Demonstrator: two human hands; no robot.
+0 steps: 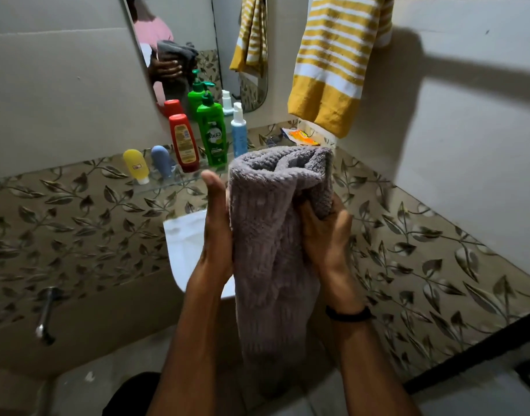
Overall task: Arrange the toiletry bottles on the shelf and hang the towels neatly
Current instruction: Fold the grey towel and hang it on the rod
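Observation:
A grey ribbed towel [269, 241] hangs folded between my hands in front of the sink. My left hand [217, 232] presses flat against its left side, and my right hand [326, 232] grips a bunched fold on its right. On the glass shelf [167, 186] stand a yellow tube [135, 166], a blue tube [162, 161], a red bottle [184, 142], a green pump bottle [212, 135] and a white-and-blue spray bottle [239, 132]. A yellow-and-white striped towel [335, 64] hangs from a rail at the upper right.
A mirror [179, 40] above the shelf reflects the bottles and both towels. The white sink [185, 247] lies below my hands. An orange packet [304, 136] rests on the ledge under the striped towel. A metal tap [46, 313] sticks out of the left wall.

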